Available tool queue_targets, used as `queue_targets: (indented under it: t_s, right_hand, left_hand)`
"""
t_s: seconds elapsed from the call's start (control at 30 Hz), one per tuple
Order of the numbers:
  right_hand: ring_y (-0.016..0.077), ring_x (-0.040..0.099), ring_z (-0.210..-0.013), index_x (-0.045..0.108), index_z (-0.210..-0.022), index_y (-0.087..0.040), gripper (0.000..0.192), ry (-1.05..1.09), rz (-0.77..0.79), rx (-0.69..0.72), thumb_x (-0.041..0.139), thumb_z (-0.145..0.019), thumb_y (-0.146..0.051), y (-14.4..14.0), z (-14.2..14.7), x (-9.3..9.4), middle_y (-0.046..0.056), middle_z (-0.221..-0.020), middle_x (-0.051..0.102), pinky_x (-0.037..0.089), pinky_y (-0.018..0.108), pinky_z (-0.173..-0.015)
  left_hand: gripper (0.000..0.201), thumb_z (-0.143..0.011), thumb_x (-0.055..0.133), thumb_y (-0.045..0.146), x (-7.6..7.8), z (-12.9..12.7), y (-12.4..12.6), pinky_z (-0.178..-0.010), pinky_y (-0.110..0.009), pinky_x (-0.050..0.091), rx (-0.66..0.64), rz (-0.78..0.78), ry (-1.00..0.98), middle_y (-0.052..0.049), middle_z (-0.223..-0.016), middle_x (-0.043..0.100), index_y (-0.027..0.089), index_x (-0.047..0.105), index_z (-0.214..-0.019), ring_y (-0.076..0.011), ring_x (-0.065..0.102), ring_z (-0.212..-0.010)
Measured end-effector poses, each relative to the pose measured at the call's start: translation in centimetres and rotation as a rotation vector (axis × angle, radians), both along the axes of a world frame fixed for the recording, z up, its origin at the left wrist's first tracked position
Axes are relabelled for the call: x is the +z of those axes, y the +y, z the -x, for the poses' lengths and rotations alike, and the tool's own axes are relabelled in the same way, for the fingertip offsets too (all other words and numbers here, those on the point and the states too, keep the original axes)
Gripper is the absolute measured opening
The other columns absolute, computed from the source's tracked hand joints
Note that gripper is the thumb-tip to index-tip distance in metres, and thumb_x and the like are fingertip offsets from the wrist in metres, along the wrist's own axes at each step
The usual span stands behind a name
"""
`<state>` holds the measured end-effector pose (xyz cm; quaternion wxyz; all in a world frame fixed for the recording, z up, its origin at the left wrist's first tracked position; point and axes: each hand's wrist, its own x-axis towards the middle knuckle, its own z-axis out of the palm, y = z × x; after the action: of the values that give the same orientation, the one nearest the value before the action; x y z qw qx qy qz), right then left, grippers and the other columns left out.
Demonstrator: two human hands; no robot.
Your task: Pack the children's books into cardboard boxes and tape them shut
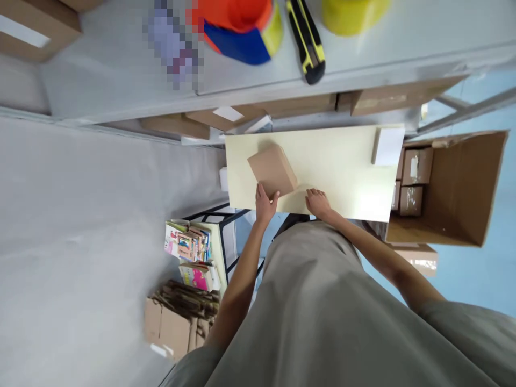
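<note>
We have 1 brown box (274, 171) lying on the pale table (342, 166), our left hand (266, 205) touching its near end, thumb and fingers parted. Our right hand (318, 203) curls loosely nearby; we cannot tell whether it holds anything.

Small cardboard box (271, 171), plain brown, rectangular, shallow for its breadth; appears closed. Lies on the left half of the pale yellow table (338, 161), broad face up, one narrow side showing along its right. Set askew: its edges run at a slant to the table's, one corner pointing toward the right hand (317, 203). Left hand (266, 204) touches it at the near edge, fingers and thumb spread apart. Right hand just beside, visibly apart from the cardboard. Surface evenly matte, corners crisp, walls look undented.
</note>
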<state>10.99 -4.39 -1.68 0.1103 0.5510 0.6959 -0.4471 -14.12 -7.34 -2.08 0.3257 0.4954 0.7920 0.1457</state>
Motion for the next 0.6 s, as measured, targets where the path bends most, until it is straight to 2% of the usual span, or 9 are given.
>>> queue_targets:
  t_s: [0.13,0.23,0.33,0.5,0.6]
  right_hand:
    - [0.0369,0.064,-0.148,0.061,-0.157,-0.003,0.046,0.036,0.032,0.025,0.041,-0.119,-0.020,-1.0,0.4,-0.4,0.031,-0.160,0.067,0.044,0.048,-0.127]
    - [0.0382,0.062,-0.150,0.055,-0.162,0.001,0.050,0.044,0.016,0.009,0.041,-0.118,-0.019,-0.3,1.2,-0.3,0.033,-0.163,0.063,0.044,0.049,-0.127]
    - [0.0399,0.060,-0.151,0.051,-0.165,0.002,0.054,0.084,-0.014,-0.007,0.043,-0.114,-0.014,1.2,2.3,-0.5,0.034,-0.164,0.061,0.046,0.051,-0.127]
    - [0.0413,0.060,-0.152,0.058,-0.156,0.000,0.049,0.149,0.026,-0.022,0.053,-0.108,-0.011,3.6,4.4,-1.4,0.033,-0.163,0.063,0.048,0.053,-0.128]
    - [0.0402,0.060,-0.156,0.050,-0.165,0.001,0.064,0.214,0.082,-0.104,0.066,-0.109,-0.024,4.2,4.5,-2.2,0.031,-0.172,0.058,0.049,0.052,-0.131]
  left_hand:
    - [0.109,-0.104,0.074,0.076,-0.9,-0.3,0.4,-0.147,-0.066,0.027,-0.026,0.010,0.041,-0.037,-0.190,0.025,0.009,0.032,-0.179,-0.0457,0.021,-0.183]
    - [0.111,-0.101,0.080,0.076,-1.4,0.2,0.4,-0.148,-0.065,0.026,-0.011,-0.025,-0.013,-0.037,-0.189,0.027,0.008,0.034,-0.176,-0.0458,0.022,-0.183]
    - [0.113,-0.097,0.086,0.076,-1.6,0.5,0.4,-0.147,-0.068,0.027,0.018,-0.064,-0.072,-0.038,-0.188,0.029,0.008,0.037,-0.172,-0.0482,0.026,-0.180]
    - [0.114,-0.097,0.085,0.075,-1.0,0.1,1.3,-0.143,-0.067,0.036,0.017,-0.020,-0.008,-0.040,-0.184,0.034,0.005,0.037,-0.172,-0.0511,0.035,-0.176]
    - [0.112,-0.098,0.085,0.071,-0.2,-1.2,1.6,-0.139,-0.065,0.043,0.034,0.040,0.058,-0.037,-0.183,0.039,0.008,0.035,-0.177,-0.0501,0.043,-0.172]
